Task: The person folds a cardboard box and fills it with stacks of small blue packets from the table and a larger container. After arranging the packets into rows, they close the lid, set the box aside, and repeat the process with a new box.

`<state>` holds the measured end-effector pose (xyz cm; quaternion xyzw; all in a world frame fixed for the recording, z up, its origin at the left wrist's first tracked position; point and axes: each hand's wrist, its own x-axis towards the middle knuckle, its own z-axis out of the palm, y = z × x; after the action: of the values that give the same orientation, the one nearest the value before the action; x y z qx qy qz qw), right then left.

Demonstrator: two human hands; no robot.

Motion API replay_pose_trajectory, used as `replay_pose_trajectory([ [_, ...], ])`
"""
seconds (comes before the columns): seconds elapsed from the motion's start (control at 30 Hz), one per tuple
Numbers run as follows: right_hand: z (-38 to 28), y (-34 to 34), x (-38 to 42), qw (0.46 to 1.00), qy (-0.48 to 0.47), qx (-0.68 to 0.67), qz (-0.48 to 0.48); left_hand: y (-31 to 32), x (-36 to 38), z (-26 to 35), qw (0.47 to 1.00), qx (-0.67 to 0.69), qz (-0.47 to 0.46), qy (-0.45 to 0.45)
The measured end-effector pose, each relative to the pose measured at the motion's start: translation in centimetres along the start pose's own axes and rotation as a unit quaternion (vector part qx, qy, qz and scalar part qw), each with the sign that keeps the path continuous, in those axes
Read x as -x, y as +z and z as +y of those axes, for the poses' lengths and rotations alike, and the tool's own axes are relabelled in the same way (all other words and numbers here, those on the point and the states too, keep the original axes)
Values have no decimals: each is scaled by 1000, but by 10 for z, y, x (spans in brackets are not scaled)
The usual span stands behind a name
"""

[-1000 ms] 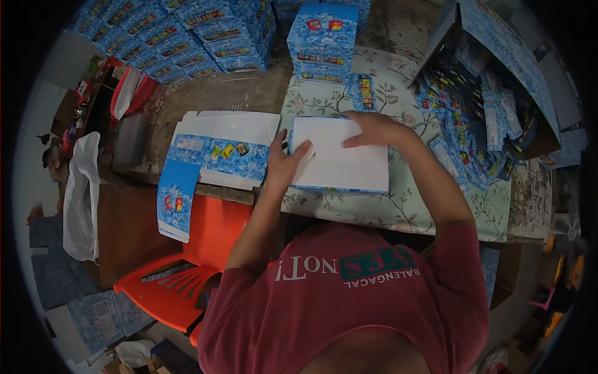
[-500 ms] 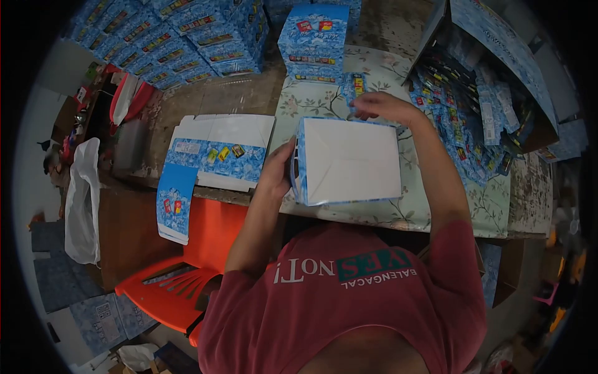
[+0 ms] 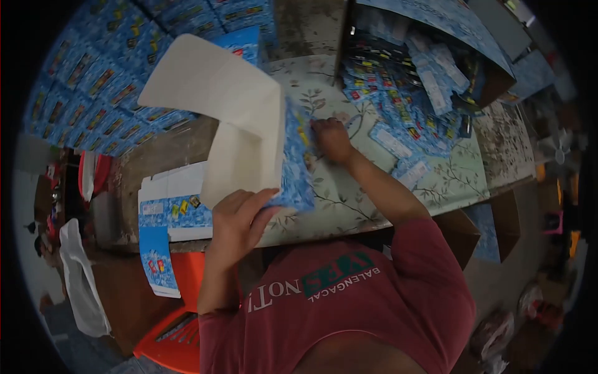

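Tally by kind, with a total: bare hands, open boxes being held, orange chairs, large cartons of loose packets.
Bare hands (left hand, right hand): 2
Open box, held: 1
Orange chair: 1
Large carton of loose packets: 1
Total: 5

The left hand [image 3: 240, 218] grips an open box [image 3: 294, 163] near the worktop's [image 3: 507, 140] front edge; the right hand [image 3: 333, 140] is at its printed side. Blue packets [image 3: 398, 118] lie toward the right edge.

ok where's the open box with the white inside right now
In the head view, the open box is just left of centre, with the left hand at its near edge and the right hand beside its printed side.
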<state>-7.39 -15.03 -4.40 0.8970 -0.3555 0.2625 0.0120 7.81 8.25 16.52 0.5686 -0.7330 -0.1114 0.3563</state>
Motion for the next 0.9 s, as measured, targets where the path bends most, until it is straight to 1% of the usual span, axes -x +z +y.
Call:
replay_pose_trajectory([
  [0.07,15,-9,30,999,-43,1,23,38,-3,-38,991,-130,-17,18],
  [0.1,15,-23,47,999,-32,17,24,53,0,-57,992,-118,-19,34],
  [0.17,14,-52,75,994,-17,45,-103,75,4,-89,980,-175,-92,-31],
  [0.2,21,-65,81,993,-5,56,-100,81,2,-92,981,-168,-93,-16],
  [0.27,38,-91,91,990,54,-90,-98,91,0,-96,977,-210,7,22],
  [0.3,58,-104,86,988,97,-117,-22,95,-6,-88,978,-209,7,25],
  [0.37,110,-115,67,973,204,-78,78,103,-15,-62,983,-137,118,-9],
  [0.4,128,-118,54,967,230,-65,84,112,-15,-57,982,-144,118,-15],
  [0.43,141,-119,38,962,253,-51,92,125,-18,-55,995,-76,65,-9],
  [0.47,146,-113,22,963,246,-59,95,139,-20,-54,1000,-7,13,-2],
  [0.53,152,-100,-11,971,217,-67,78,164,-25,-51,996,-80,-41,12],
  [0.57,166,-75,-28,971,211,-74,85,173,-27,-50,995,-90,-36,13],
  [0.6,187,-33,-44,932,284,-207,86,181,-28,-48,994,-99,-32,27],
  [0.63,198,-10,-55,870,351,-336,80,185,-28,-47,993,-106,-29,41],
  [0.67,193,-9,-66,870,347,-340,81,184,-27,-48,993,-111,-27,40],
  [0.7,184,-10,-77,754,444,-473,100,183,-27,-48,992,-125,-21,24],
  [0.73,178,-13,-89,607,523,-588,112,182,-27,-50,990,-139,-14,7],
  [0.77,179,-14,-98,606,518,-594,110,178,-25,-54,989,-146,-11,6],
  [0.83,181,-15,-109,473,556,-662,169,169,-18,-62,987,-155,9,-44],
  [0.87,180,-15,-116,470,556,-665,167,165,-15,-66,986,-159,8,-46],
  [0.9,174,-27,-126,490,574,-634,166,162,-13,-69,985,-164,8,-53],
])
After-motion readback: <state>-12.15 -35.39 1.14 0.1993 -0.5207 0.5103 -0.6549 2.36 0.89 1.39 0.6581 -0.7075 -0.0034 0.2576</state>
